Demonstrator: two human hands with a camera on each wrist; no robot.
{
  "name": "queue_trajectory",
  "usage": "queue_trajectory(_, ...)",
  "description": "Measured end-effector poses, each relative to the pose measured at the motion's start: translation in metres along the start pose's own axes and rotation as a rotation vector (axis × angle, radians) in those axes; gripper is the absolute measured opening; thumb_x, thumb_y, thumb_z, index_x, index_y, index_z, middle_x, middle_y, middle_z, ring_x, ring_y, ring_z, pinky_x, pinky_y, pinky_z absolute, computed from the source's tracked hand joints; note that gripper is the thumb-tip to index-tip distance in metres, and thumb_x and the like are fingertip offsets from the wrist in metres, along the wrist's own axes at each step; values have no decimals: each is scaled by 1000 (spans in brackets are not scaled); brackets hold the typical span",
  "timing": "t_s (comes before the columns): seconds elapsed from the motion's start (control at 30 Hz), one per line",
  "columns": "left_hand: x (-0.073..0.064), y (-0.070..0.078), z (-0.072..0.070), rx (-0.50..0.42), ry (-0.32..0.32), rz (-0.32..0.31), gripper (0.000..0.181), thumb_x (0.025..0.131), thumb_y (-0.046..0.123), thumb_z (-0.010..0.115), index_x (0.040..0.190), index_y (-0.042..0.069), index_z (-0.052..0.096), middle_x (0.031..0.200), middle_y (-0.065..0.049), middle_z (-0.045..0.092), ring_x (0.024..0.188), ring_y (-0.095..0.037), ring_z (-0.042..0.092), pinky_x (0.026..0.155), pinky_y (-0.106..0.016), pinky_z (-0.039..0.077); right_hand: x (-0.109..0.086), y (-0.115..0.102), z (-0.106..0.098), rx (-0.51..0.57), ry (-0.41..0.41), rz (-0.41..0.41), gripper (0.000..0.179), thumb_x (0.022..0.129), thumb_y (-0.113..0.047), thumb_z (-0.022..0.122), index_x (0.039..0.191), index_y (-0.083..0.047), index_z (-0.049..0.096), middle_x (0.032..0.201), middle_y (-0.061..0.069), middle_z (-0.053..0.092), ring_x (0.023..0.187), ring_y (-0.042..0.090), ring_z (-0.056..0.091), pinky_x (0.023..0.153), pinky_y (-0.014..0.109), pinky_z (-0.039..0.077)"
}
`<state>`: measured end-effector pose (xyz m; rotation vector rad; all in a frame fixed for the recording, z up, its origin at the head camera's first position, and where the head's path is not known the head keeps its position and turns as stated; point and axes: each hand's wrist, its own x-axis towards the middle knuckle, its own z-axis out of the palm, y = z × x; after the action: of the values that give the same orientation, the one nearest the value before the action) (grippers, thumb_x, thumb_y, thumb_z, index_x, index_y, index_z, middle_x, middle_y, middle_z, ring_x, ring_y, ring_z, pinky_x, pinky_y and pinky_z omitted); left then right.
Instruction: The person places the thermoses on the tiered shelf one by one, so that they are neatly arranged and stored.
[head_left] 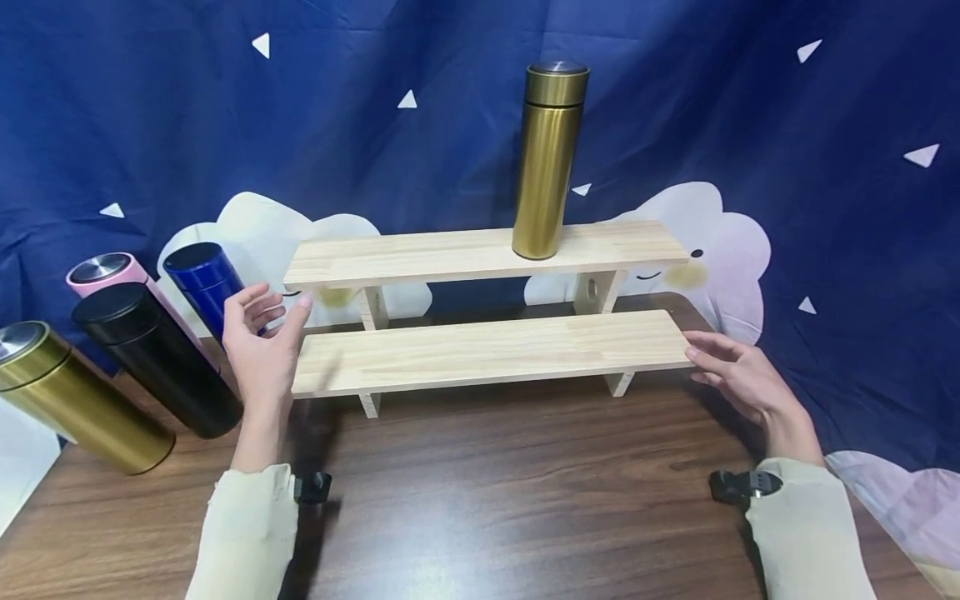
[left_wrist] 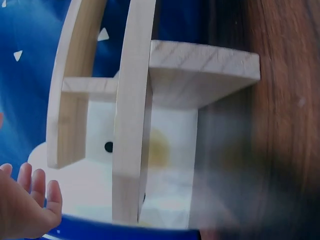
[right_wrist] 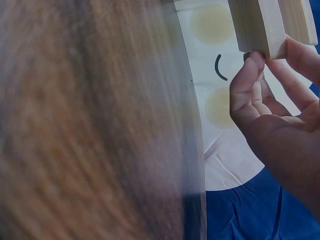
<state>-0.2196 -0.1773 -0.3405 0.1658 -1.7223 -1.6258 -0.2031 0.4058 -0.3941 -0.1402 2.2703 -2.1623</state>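
A two-tier pale wooden shelf [head_left: 487, 354] stands on the table, its lower board in front and its upper board [head_left: 420, 254] behind. On the upper board, right of centre, a gold thermos bottle [head_left: 551, 162] stands upright. My right hand [head_left: 738, 379] pinches the right end of the lower board, with fingertips at its edge in the right wrist view [right_wrist: 280, 105]. Beside the shelf's left end my left hand [head_left: 262, 350] is raised, fingers spread and loosely bent, holding nothing. In the left wrist view, that hand [left_wrist: 30, 205] is apart from the boards.
At the left stand several more thermos bottles: a gold one [head_left: 90, 408], a black one [head_left: 161, 367], a pink one [head_left: 142, 279] and a blue one [head_left: 202, 279] partly behind my left hand. A dark blue curtain [head_left: 450, 167] with clouds hangs behind the brown wooden table [head_left: 480, 483].
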Motion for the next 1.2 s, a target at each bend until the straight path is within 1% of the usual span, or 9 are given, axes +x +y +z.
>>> queue_trajectory(0.1, -2, -1, -10, 47, 7, -12, 54, 82, 26, 85, 128, 10, 62, 109, 1, 67, 100, -14, 62, 85, -26, 45, 1, 1, 1, -7, 2, -4, 25, 99, -4, 64, 119, -17, 68, 106, -10, 70, 95, 4, 64, 78, 22, 55)
queue_trajectory(0.3, -2, -4, -26, 31, 39, -8, 45, 83, 20, 85, 122, 9, 66, 104, 4, 69, 95, -12, 64, 81, -24, 47, 0, 2, 1, 2, -7, -12, 25, 99, -4, 63, 119, -17, 68, 107, -10, 70, 94, 4, 64, 78, 23, 55)
queue_trajectory(0.5, 3, -5, -38, -71, 228, 100, 39, 81, 14, 85, 114, -1, 70, 94, -1, 72, 82, -11, 66, 73, -24, 47, -1, 2, 2, 9, 2, 4, 25, 98, -6, 65, 119, -18, 69, 107, -10, 70, 94, 4, 65, 78, 23, 55)
queue_trajectory(0.63, 5, 0, -45, -146, 363, 130, 32, 77, 8, 85, 104, -1, 71, 85, -2, 70, 76, -11, 65, 71, -22, 48, -1, 2, 1, 20, -6, -6, 26, 99, -4, 64, 121, -16, 68, 107, -9, 71, 94, 5, 65, 78, 24, 56)
queue_trajectory(0.7, 7, 1, -48, -173, 417, 155, 27, 75, 7, 85, 98, 3, 71, 82, -3, 69, 74, -13, 65, 70, -22, 49, 0, 2, 1, 22, -11, -12, 26, 99, -3, 63, 121, -16, 68, 108, -8, 71, 94, 5, 65, 78, 24, 56)
queue_trajectory(0.83, 10, -3, -56, -144, 495, 217, 25, 76, 10, 84, 96, 5, 71, 81, -4, 69, 74, -14, 66, 70, -23, 50, 0, 1, 1, 46, -16, -14, 26, 99, -2, 63, 119, -17, 69, 107, -7, 71, 94, 6, 66, 78, 24, 56)
queue_trajectory(0.97, 6, 4, -60, -111, 578, 249, 27, 76, 14, 82, 97, 2, 70, 82, -3, 66, 76, -14, 64, 70, -22, 48, 0, 1, 0, 58, -11, -7, 26, 98, -2, 63, 117, -18, 70, 107, -8, 71, 94, 5, 66, 78, 24, 56)
queue_trajectory(1.07, 3, 9, -64, -94, 619, 247, 32, 75, 18, 81, 100, 2, 69, 87, -1, 63, 82, -13, 60, 71, -22, 45, 0, 2, 1, 53, -9, 1, 26, 98, -3, 63, 118, -19, 70, 107, -8, 71, 94, 5, 66, 77, 23, 56)
queue_trajectory(1.2, 5, 5, -70, -21, 627, 216, 43, 74, 24, 80, 111, 9, 65, 106, -1, 59, 98, -13, 53, 76, -23, 42, 0, 2, 1, 27, -12, 0, 25, 99, -4, 63, 119, -18, 69, 107, -9, 71, 94, 5, 66, 78, 23, 55)
